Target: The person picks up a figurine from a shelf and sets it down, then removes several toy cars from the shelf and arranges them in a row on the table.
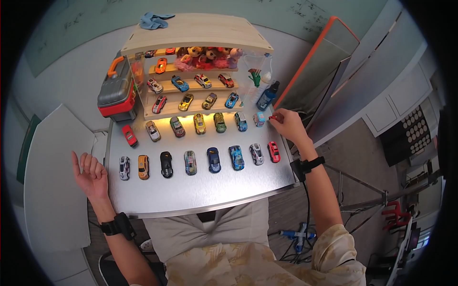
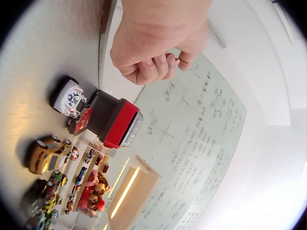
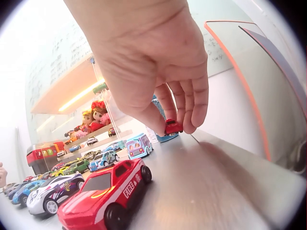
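With thumb and fingertips, my right hand (image 1: 288,125) pinches a small red toy car (image 3: 173,126) close over the right end of the back row on the metal table. Beside it in that row is a light blue toy van (image 1: 259,119). A red toy car marked FIRE (image 3: 105,194) ends the front row, nearer the right wrist. Several other toy cars, among them a black one (image 1: 166,164) and an orange one (image 1: 143,167), stand in the two rows. My left hand (image 1: 93,178) hangs past the table's left edge, fingers loosely curled, holding nothing.
Behind the rows rises a lit wooden shelf (image 1: 200,33) bearing more toy cars and several dolls (image 1: 210,58). A grey and red toolbox (image 1: 117,90) is at its left, a dark blue bottle (image 1: 268,95) at its right. An orange-framed panel (image 1: 312,62) leans beyond the table.
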Motion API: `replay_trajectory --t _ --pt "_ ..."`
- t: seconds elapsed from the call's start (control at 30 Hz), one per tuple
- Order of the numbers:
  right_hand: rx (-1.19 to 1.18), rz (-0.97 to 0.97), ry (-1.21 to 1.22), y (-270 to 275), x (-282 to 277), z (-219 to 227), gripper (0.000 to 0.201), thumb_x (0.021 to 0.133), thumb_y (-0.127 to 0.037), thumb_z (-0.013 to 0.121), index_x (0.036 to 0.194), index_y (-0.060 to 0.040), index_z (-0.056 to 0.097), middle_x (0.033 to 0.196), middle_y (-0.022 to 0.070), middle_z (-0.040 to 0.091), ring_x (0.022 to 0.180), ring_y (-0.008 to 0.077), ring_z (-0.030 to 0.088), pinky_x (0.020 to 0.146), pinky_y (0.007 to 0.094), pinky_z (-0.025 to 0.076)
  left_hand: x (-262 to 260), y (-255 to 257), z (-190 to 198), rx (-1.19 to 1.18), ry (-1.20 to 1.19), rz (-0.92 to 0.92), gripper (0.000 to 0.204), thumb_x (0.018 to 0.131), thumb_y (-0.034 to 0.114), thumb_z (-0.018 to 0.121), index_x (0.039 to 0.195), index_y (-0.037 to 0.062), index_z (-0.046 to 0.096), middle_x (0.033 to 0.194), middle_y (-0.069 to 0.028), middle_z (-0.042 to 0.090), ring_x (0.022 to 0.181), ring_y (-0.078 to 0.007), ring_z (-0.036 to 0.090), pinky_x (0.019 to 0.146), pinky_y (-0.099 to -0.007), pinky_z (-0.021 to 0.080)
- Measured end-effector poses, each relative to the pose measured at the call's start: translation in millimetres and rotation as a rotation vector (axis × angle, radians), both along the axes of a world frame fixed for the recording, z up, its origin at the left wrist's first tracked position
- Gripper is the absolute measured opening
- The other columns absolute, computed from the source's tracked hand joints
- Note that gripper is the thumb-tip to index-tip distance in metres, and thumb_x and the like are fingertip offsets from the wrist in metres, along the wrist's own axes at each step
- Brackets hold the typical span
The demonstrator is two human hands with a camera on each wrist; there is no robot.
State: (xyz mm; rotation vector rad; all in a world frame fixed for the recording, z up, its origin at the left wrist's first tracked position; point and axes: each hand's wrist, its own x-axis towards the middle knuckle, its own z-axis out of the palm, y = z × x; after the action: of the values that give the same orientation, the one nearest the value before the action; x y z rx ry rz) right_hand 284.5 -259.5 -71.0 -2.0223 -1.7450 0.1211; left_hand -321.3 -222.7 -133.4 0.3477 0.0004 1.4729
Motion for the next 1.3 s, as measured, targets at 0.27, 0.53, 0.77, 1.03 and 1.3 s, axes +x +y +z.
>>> replay_trajectory --t 0.27,0.53,0.77,1.03,1.3 --pt "-0.058 -0.068 -0.049 13 -2 -7 0.025 0.083 -0.022 0.079 0.095 0.0001 0.075 0.081 0.0170 0.073 0.079 0.0333 0.074 0.077 0.0397 0.059 5 -2 5 -0.033 -0.013 0.010 0.045 0.111 0.034 0.050 0.074 0.0111 0.038 0.062 0.0034 0.024 0.051 -0.0094 0.017 0.046 -0.0290 0.017" --pt "0.016 -0.012 0.059 6 3 -8 0.028 0.084 -0.025 0.081 0.090 0.0010 0.073 0.078 0.0154 0.072 0.074 0.0292 0.072 0.071 0.0385 0.057 3 -1 3 -0.026 -0.005 0.008 0.045 0.111 0.034 0.050 0.074 0.0110 0.038 0.063 0.0027 0.025 0.052 -0.0097 0.018 0.047 -0.0291 0.017" --pt "-0.328 0.048 0.101 -6 -1 18 0.048 0.073 -0.044 0.091 0.069 -0.0021 0.068 0.062 0.0089 0.061 0.059 0.0204 0.062 0.059 0.0345 0.048 4 -2 5 -0.030 0.006 0.003 0.045 0.110 0.034 0.050 0.074 0.0111 0.038 0.063 0.0028 0.025 0.052 -0.0097 0.018 0.047 -0.0292 0.017" --pt "-0.482 -0.028 -0.009 12 6 2 0.065 0.056 -0.059 0.096 0.064 -0.0004 0.070 0.060 0.0108 0.062 0.059 0.0216 0.063 0.059 0.0359 0.049 6 -4 7 -0.064 -0.011 0.022 0.045 0.110 0.034 0.052 0.074 0.0112 0.038 0.062 0.0030 0.024 0.052 -0.0098 0.017 0.047 -0.0294 0.016" --pt "-0.403 0.019 0.264 9 15 11 0.054 0.073 -0.053 0.091 0.067 -0.0054 0.066 0.060 0.0003 0.057 0.054 0.0133 0.053 0.051 0.0298 0.039 2 -1 2 -0.006 -0.010 -0.004 0.046 0.110 0.035 0.050 0.073 0.0118 0.037 0.062 0.0031 0.024 0.052 -0.0098 0.017 0.047 -0.0295 0.017"
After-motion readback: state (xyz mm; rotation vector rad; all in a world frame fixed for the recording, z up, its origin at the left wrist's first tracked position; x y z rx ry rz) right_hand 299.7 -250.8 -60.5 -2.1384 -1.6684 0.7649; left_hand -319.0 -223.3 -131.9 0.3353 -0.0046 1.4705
